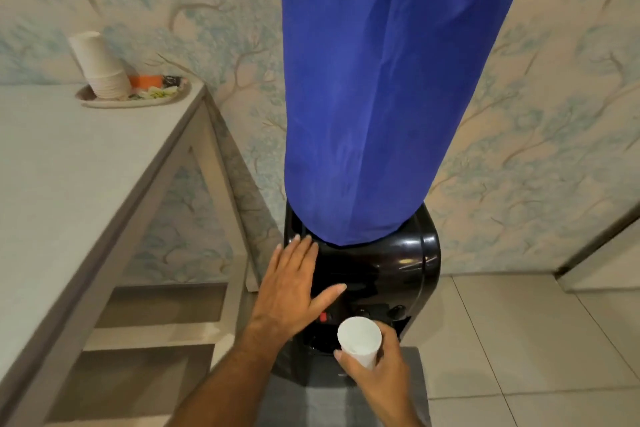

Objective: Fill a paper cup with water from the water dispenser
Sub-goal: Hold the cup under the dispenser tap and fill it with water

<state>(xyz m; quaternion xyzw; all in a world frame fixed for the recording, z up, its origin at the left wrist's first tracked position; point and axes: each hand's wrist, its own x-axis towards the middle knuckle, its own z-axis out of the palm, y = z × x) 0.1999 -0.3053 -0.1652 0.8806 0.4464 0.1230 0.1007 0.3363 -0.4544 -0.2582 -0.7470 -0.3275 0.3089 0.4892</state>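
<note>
A black water dispenser (384,274) stands on the tiled floor (536,340) by a wall with a tree pattern (540,135). On top of it sits a big bottle under a blue cloth cover (384,87).

The right hand (375,369) holds a white paper cup (360,340). Its fingers (341,355) are wrapped around the lower part of the cup and clamped on it. The cup is tipped a little, with its open top facing up and toward the dispenser. It is held in front of the dispenser, just below the taps (381,311). You can see into the cup, but it is hard to tell if there is water in it.

The left hand (294,288) lies flat on the top front of the dispenser. Its fingers (304,246) are straight and spread a little apart, holding nothing. The thumb points toward the taps. A small red tap part (325,316) shows just under this hand.

To the left is a pale table (86,177). At its far end is a tray (104,101) with a tilted stack of paper cups (100,66), something orange (145,81) and some small packets (157,92).
</note>
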